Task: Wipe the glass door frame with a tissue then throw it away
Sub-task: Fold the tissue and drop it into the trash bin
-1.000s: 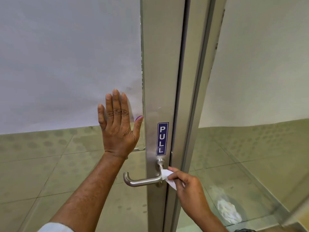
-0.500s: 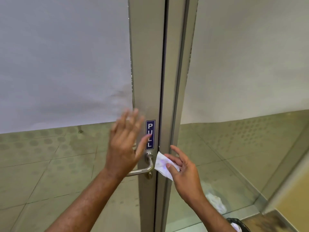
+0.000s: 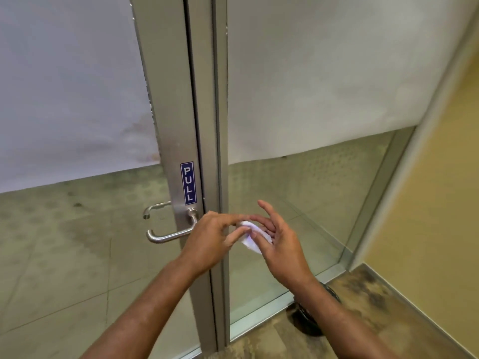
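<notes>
The metal door frame [image 3: 171, 104] runs upright through the middle, with a blue PULL sticker [image 3: 188, 183] and a lever handle [image 3: 168, 235] below it. A white tissue [image 3: 252, 235] sits just right of the frame, pinched between both hands. My left hand [image 3: 211, 237] grips its near edge with thumb and fingertips. My right hand [image 3: 278, 242] cups it from the right, with the upper fingers spread. Neither hand touches the frame.
Frosted glass panels [image 3: 311, 73] fill both sides of the frame, with clear glass lower down. A dark bin [image 3: 308, 322] stands on the floor at lower right, partly hidden by my right forearm. A yellow wall [image 3: 440, 203] closes the right side.
My left hand left the glass and came across to the tissue. The tissue came off the handle area and is now held by both hands. The view swung left to right.
</notes>
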`<state>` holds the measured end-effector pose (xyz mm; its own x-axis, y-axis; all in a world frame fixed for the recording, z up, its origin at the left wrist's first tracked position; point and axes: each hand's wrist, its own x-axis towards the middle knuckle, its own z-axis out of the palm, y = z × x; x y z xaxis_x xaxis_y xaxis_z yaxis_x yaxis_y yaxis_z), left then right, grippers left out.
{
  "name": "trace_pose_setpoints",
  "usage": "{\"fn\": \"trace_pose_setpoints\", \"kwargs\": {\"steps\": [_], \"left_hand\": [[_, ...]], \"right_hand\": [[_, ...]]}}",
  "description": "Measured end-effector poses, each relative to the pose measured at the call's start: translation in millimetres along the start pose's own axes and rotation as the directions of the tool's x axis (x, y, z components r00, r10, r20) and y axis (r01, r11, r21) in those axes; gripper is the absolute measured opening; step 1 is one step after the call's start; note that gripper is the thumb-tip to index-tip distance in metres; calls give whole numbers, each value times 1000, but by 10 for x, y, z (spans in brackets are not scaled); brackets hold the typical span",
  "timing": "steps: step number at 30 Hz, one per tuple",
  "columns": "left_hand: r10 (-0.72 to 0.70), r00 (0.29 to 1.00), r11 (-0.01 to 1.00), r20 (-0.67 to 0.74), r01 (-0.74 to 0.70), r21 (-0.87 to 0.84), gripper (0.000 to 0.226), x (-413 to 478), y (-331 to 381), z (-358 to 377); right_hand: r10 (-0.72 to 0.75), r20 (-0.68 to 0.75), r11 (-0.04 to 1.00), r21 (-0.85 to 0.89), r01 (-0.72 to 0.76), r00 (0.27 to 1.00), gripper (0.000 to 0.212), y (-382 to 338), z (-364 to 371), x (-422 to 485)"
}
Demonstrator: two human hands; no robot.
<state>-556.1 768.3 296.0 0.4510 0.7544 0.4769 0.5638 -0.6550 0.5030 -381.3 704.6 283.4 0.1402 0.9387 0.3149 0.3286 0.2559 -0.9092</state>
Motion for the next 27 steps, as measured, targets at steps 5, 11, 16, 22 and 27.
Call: {"fn": "trace_pose_setpoints", "kwargs": {"steps": [5,11,16,22,27], "left_hand": [[-46,999,986,7,47,-163,13,77,350,343],[-57,995,961,76,75,-265,7,292,765,897],[-93,980,952,174,138,-272,7,460,1124,1501],[-101,957,926,273,190,-326,9,657,1478,2134],[-93,944,919,317,203,-337,9,783,1502,2635]], "right_hand": [[49,-61,998,-26,-51,997,63,72,-448,-194],[176,-165,984,-12,-180,970,33,365,-1210,-413],[225,-212,974,8,-228,951,15,711,-1847,-538],[249,-229,966,-13,-258,941,22,1039,-2472,-616],[250,-316,927,-197,-321,915,12,1423,-2718,-610]]}}
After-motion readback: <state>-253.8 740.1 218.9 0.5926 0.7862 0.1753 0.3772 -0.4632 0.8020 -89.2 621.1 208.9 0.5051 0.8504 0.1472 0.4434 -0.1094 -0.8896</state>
